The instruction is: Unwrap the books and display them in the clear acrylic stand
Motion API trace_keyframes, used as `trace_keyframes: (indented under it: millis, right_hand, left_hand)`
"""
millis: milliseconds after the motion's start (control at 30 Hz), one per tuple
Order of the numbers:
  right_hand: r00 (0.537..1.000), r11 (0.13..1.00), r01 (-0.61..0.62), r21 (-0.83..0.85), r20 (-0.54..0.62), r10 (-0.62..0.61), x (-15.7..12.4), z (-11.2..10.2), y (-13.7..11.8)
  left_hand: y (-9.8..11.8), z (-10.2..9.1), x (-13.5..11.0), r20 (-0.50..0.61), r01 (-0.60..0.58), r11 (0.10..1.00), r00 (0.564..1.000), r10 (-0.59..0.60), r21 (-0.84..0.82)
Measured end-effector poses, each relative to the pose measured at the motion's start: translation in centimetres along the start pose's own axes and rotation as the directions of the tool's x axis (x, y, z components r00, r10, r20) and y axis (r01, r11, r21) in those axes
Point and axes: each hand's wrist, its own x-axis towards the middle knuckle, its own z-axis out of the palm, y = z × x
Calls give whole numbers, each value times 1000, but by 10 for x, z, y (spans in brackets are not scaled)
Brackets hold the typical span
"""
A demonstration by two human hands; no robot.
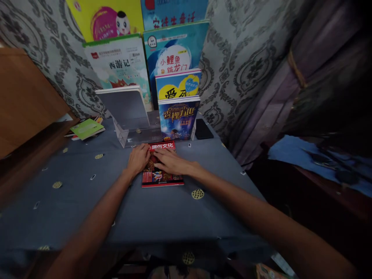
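Note:
A red-framed book [163,183] with a picture-filled cover lies flat on the dark blue tablecloth [116,205]. My left hand [138,159] rests at its left edge, with fingers partly bent over the cover's upper left. Flat across the middle of the same cover lies my right hand [171,162], fingers apart and pointing left. The two hands are close together, and between them they hide part of the cover. Just behind the red book, a dark blue book [178,120] stands upright in a clear stand [123,135].
Taller tiers hold a pale green book [119,62], a teal book [174,50], a yellow-and-blue book [178,85] and a yellow book [107,19]. A grey panel-like booklet [124,104] leans at left. A black phone-like slab [204,129] and green booklets [86,128] lie beside the stand.

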Motion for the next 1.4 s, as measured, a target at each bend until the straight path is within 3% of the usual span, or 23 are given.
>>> trace_keyframes:
  millis: [167, 433, 633, 1067, 1400]
  right_hand:
    - [994, 995, -87, -58, -69, 83, 31, 14, 1]
    - [966, 983, -182, -18, -192, 175, 3, 12, 46]
    - [958, 985, -171, 28, -229, 173, -2, 19, 66]
    - [951, 970, -222, -100, -240, 194, -5, 25, 53]
    - [964, 962, -211, -171, -197, 177, -37, 31, 21]
  left_hand:
    - [-1, 1, 0, -15, -11, 1000, 1000, 11, -19]
    - [-3, 4, 0, -22, -11, 1000, 1000, 11, 0]
    - [-5, 7, 0, -5, 7, 999, 1000, -7, -52]
    - [1, 1, 0, 104, 47, 998, 993, -51, 46]
    - [3, 0, -2, 116, 52, 996, 991, -60, 70]
